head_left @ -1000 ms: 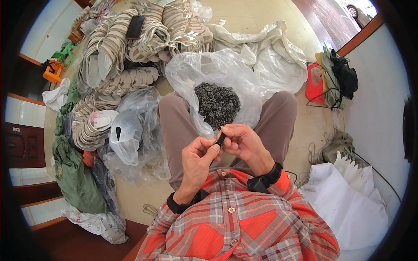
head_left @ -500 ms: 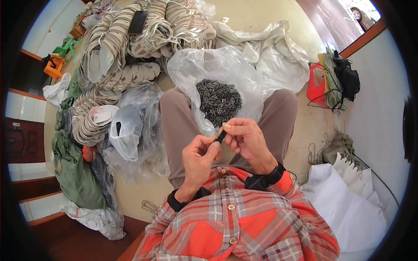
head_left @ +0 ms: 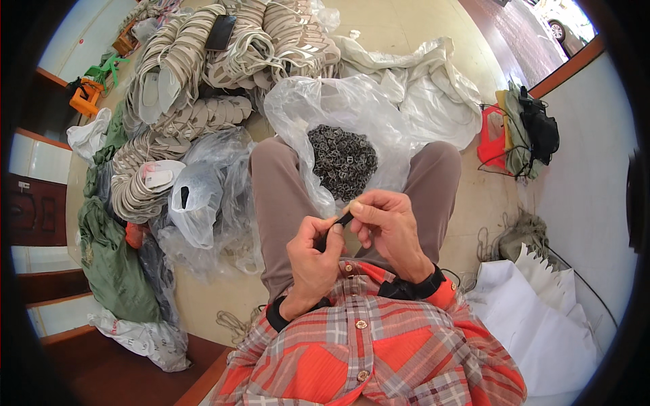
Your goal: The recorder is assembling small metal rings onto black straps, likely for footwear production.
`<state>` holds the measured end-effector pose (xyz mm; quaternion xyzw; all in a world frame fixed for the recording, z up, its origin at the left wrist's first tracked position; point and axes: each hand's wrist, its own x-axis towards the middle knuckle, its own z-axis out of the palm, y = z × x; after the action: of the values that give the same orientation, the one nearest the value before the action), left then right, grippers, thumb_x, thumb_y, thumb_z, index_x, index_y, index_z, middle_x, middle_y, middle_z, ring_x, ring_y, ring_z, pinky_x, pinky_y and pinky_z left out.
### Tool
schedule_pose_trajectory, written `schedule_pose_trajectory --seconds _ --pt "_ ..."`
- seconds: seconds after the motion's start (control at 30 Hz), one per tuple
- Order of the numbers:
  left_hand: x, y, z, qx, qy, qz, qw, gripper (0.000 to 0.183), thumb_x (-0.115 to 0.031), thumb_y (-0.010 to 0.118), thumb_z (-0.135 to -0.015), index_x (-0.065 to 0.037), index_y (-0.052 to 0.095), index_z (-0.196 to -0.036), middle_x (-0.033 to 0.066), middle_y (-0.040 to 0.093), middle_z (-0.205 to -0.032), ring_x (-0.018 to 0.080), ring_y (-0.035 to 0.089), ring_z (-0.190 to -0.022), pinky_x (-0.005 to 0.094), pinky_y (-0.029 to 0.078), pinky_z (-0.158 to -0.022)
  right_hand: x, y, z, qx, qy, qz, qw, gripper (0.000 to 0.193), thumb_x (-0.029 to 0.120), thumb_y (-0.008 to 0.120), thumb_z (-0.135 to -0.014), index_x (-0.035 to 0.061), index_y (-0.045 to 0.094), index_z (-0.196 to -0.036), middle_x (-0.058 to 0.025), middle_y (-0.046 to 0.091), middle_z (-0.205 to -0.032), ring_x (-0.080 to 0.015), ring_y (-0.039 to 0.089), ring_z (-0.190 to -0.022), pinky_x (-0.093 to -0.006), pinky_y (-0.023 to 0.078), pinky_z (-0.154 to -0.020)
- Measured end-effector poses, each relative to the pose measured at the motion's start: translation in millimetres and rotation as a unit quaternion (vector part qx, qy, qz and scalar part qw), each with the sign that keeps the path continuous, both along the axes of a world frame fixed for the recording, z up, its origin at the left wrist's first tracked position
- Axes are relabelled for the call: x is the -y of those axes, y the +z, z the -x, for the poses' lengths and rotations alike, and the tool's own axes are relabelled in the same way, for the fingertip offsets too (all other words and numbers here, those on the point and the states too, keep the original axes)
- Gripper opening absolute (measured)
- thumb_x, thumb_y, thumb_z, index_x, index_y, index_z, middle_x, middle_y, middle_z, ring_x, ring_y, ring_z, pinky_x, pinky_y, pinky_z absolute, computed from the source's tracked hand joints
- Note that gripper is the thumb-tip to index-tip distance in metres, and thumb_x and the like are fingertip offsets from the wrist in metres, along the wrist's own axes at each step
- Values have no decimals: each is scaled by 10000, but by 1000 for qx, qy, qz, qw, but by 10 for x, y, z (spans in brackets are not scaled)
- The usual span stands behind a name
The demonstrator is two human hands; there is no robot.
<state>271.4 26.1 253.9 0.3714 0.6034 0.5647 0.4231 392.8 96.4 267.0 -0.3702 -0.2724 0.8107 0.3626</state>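
A short black strap (head_left: 344, 219) is stretched between my two hands above my lap. My left hand (head_left: 314, 254) pinches its lower end between thumb and fingers, and part of it is hidden in the palm. With thumb and forefinger, my right hand (head_left: 391, 227) grips the upper end, its other fingers curled. Just beyond my hands, between my knees, a clear plastic bag (head_left: 288, 101) lies spread wide. Heaped inside it are many small dark metal buckles (head_left: 342, 162). Whether a buckle is on the strap is too small to tell.
Rows of beige strappy shoe uppers (head_left: 183, 61) lie at the far left, a black phone (head_left: 221, 32) on top. Plastic bags (head_left: 196, 203) sit beside my left knee. A white sack (head_left: 440, 95) spreads beyond the buckles. A red stool (head_left: 494, 139) and white sheeting (head_left: 528, 325) are at right.
My right hand has risen slightly and tilted outward along the strap. My left fingers have curled further round its lower end, with more black showing at the palm.
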Motion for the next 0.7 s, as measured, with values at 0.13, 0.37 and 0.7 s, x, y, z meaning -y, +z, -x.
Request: schedule_pose_trajectory --seconds 0.13,0.37,0.7 --pt "-54 -171 7 -104 21 -51 993 77 -42 602 -816 1 537 -819 -11 526 -581 31 431 -495 204 362 -444 6 35 24 39 -22 -51 998 120 98 607 -830 -16 611 -795 -56 587 -621 -79 519 -471 -200 406 -392" --pt "-52 -90 89 -42 -50 -5 998 52 25 535 -846 9 488 -833 58 590 -734 77 562 -573 206 470 -506 -28 -18 18 247 37 -372 894 183 147 624 -817 -23 582 -765 -42 563 -584 -62 453 -481 -249 387 -433" --pt "-61 -87 71 62 -96 -10 993 64 -33 522 -873 16 505 -909 30 589 -699 53 536 -583 189 438 -522 -151 -58 3 270 199 -419 844 208 124 521 -822 -17 480 -675 -102 445 -517 -138 421 -443 -314 332 -423"
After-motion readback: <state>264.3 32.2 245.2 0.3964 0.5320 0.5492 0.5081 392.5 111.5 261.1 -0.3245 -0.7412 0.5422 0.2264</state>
